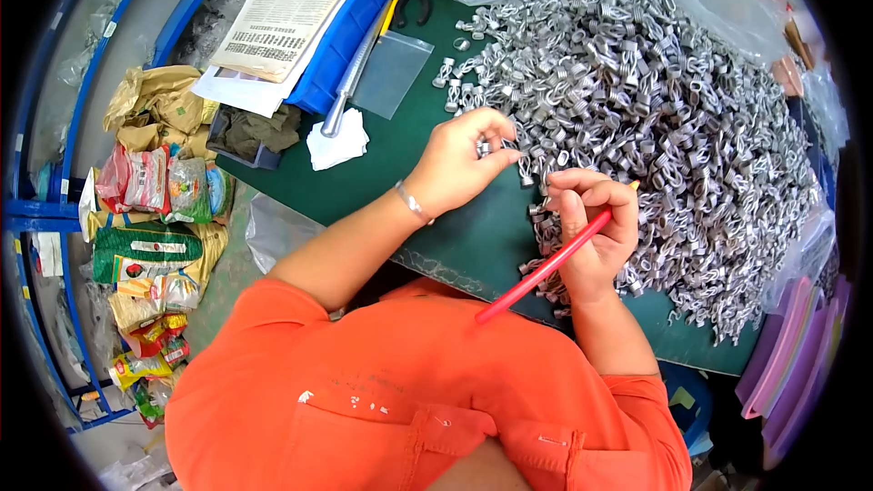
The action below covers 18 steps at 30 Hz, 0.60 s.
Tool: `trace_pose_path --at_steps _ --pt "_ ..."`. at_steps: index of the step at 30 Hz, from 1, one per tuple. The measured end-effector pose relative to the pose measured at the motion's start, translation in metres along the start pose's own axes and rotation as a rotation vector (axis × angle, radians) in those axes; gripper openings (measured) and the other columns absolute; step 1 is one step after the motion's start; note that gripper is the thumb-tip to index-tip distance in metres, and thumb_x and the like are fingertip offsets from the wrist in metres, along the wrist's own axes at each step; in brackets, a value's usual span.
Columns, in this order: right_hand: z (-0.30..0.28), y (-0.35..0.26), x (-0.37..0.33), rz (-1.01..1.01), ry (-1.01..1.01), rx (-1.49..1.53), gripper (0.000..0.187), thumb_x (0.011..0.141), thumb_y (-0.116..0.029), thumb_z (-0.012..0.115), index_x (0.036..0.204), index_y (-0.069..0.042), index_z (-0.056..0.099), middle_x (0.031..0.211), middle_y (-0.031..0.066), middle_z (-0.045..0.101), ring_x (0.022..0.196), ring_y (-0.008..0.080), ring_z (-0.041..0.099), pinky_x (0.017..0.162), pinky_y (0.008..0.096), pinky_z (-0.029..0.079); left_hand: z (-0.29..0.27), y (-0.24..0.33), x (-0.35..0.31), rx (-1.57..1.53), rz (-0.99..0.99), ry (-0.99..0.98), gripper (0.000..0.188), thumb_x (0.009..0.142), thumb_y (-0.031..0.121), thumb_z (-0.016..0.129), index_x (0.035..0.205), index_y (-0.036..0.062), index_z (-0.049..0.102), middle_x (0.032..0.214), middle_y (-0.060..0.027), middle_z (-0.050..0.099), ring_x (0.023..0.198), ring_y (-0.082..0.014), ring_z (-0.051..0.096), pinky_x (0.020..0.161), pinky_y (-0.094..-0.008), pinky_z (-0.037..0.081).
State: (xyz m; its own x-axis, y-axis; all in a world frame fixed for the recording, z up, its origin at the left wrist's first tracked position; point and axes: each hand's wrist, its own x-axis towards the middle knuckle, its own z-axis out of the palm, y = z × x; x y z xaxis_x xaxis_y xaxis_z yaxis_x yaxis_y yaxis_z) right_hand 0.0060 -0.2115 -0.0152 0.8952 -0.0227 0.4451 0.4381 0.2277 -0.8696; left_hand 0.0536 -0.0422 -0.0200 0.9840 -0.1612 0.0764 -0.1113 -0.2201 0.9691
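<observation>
A large heap of small grey metal loop-shaped parts covers the right half of the green table. At the heap's left edge my left hand is closed, with a small grey metal part partly showing between the curled fingers. My right hand is closed around a long red stick with a yellowish tip. The stick slants from near my chest up past the fingers. My right thumb and fingertips are bent close to the heap; whether they also pinch a part, I cannot tell.
Papers lie on a blue bin at the back left. Beside it are pliers, a clear plastic sleeve, a metal tool and white paper pieces. Plastic bags border the heap. Blue shelving stands left.
</observation>
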Motion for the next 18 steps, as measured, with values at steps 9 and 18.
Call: trace_pose_path --at_steps 9,18 --pt "0.001 0.002 0.005 0.077 0.051 0.069 0.016 0.082 0.006 0.054 0.086 -0.002 0.041 0.091 0.0167 0.058 0.074 0.0123 0.055 0.067 0.0224 0.045 -0.007 -0.003 0.013 0.500 0.378 -0.120 0.015 0.074 0.007 0.064 0.088 0.0056 0.059 0.076 -0.0074 0.055 0.066 -0.0212 0.057 0.058 -0.0310 0.045" --pt "0.008 -0.015 0.018 0.245 -0.003 -0.014 0.014 0.085 -0.002 0.053 0.095 -0.002 0.043 0.095 0.0112 0.056 0.074 0.0104 0.057 0.057 0.0191 0.046 -0.009 0.038 -0.033 -0.959 -0.532 -0.056 0.015 0.089 0.013 0.050 0.092 -0.0007 0.054 0.076 -0.0056 0.056 0.049 -0.0050 0.042 0.037 -0.0176 0.031"
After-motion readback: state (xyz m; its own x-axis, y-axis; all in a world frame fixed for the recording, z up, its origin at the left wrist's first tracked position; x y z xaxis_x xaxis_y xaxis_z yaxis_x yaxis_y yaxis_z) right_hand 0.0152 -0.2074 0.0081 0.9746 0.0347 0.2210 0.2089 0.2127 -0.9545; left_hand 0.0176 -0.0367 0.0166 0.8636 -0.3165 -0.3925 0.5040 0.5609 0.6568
